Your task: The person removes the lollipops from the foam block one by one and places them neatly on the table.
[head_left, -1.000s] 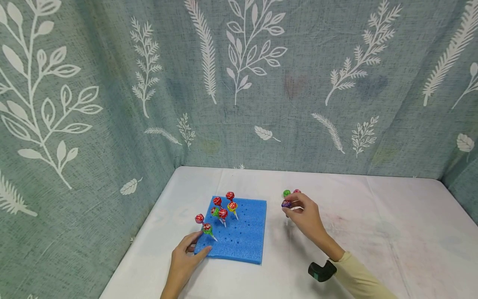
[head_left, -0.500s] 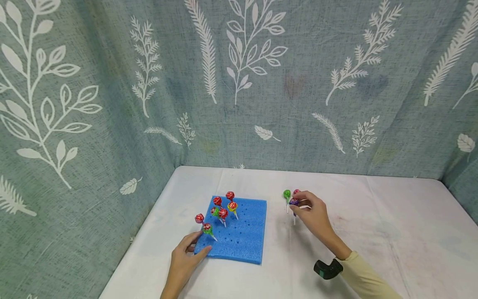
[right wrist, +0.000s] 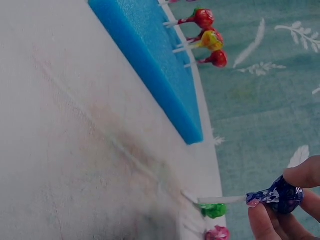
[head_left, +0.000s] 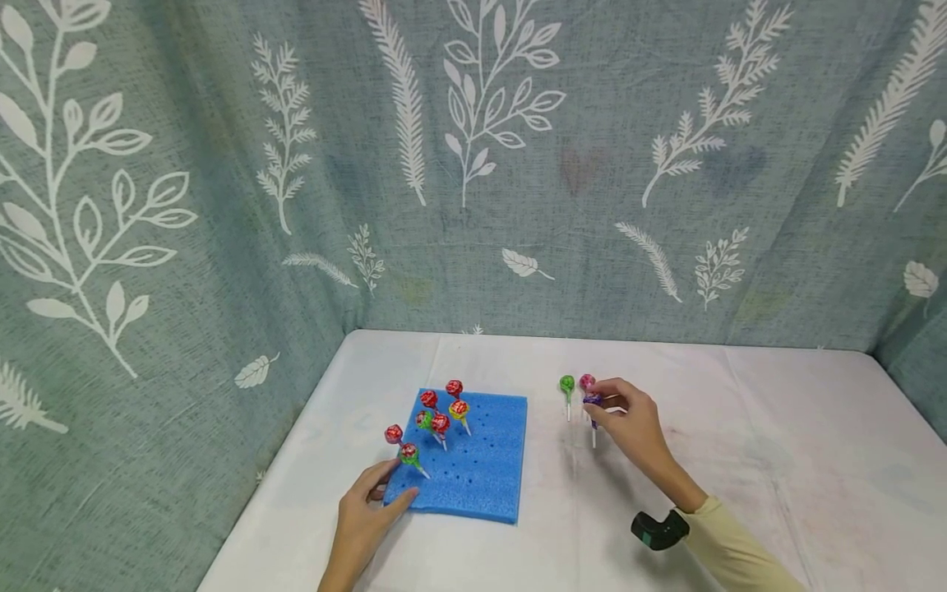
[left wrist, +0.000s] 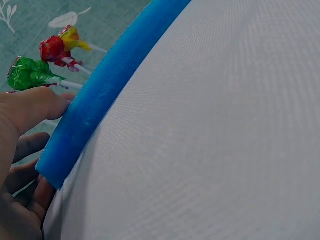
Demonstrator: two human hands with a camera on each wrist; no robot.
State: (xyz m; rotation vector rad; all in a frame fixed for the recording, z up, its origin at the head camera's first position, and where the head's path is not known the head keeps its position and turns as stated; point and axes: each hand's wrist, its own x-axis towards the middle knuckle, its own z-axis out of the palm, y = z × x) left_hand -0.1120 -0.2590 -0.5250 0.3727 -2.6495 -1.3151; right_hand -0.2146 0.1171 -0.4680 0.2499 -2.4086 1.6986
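A blue foam board (head_left: 488, 485) with small holes lies on the table, and several lollipops stand in its left part, among them a yellow one (head_left: 459, 409) and a green-and-red one (head_left: 409, 453). My left hand (head_left: 366, 510) holds the board's near left corner, thumb at the front edge and fingers round the left side. Right of the board, my right hand (head_left: 629, 423) pinches a purple lollipop (right wrist: 286, 196) by its wrapped head; its white stick points down in the head view. Just beyond lie a green lollipop (head_left: 566, 383) and a pink lollipop (head_left: 587, 381) on the table.
A white cloth (head_left: 740, 444) covers the table. Green leaf-patterned curtains (head_left: 473, 271) hang behind it and at both sides. A black wrist device (head_left: 658, 530) sits by the right sleeve.
My right hand has shifted rightward with the purple lollipop, uncovering the green and pink ones behind it. The left hand and the board have stayed in place.
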